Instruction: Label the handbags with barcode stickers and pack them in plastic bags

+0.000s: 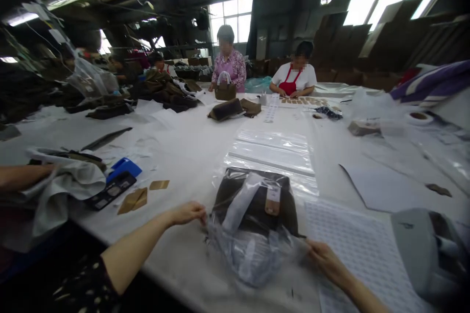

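Note:
In front of me on the white table lies a dark olive handbag [229, 193] with a brown hang tag [272, 200] and a paper-wrapped strap or handle [243, 200]. A clear plastic bag [253, 259] surrounds it, bunched at the near end. My left hand [189, 213] pinches the plastic at the left edge. On the right, my right hand [323, 257] has its fingers closed on the plastic's other side. More flat clear plastic bags [271, 149] lie just beyond the handbag.
A printed label sheet [352, 249] and a grey machine [428, 249] sit to my right. Brown tags [134, 200], a black tray [112, 190] and another person's arm [25, 177] are at left. Two co-workers are across the table, near several olive bags [225, 109].

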A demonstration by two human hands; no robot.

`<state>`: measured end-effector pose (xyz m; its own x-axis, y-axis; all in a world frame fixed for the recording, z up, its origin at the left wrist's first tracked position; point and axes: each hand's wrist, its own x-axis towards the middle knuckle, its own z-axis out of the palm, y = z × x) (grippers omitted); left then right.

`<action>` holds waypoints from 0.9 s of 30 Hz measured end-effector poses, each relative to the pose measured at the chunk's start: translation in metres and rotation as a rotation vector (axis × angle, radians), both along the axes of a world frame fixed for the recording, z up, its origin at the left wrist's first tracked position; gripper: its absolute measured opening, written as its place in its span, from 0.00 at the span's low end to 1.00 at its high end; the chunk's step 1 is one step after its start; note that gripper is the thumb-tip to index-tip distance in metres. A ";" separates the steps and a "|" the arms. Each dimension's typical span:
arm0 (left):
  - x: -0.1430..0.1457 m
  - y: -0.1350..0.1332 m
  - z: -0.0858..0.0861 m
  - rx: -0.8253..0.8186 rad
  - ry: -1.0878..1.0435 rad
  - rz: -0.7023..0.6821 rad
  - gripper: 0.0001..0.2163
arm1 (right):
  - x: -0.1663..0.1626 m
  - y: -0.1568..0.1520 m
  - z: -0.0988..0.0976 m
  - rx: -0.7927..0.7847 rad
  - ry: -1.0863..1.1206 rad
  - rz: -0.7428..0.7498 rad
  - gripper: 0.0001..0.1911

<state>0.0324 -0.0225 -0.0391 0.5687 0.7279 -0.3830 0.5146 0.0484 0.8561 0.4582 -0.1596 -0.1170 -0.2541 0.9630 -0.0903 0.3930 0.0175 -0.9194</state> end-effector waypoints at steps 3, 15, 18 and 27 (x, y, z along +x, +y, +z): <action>-0.003 -0.011 -0.024 0.019 0.063 0.020 0.20 | -0.014 -0.003 -0.020 -0.042 -0.019 0.029 0.24; 0.095 -0.062 0.067 0.197 -0.223 0.015 0.08 | 0.085 -0.111 0.019 0.159 0.276 -0.777 0.20; 0.193 -0.110 0.046 -0.158 -0.188 -0.200 0.08 | 0.097 -0.157 -0.005 0.150 -0.046 -0.939 0.19; 0.333 -0.117 -0.058 -0.038 0.041 -0.029 0.18 | 0.085 -0.217 -0.065 0.293 -0.655 -0.830 0.21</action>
<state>0.3656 -0.1396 -0.0969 0.5724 0.6958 -0.4339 0.5512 0.0653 0.8318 0.5432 -0.3762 -0.1816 0.4971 0.8182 0.2888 0.7941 -0.2949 -0.5314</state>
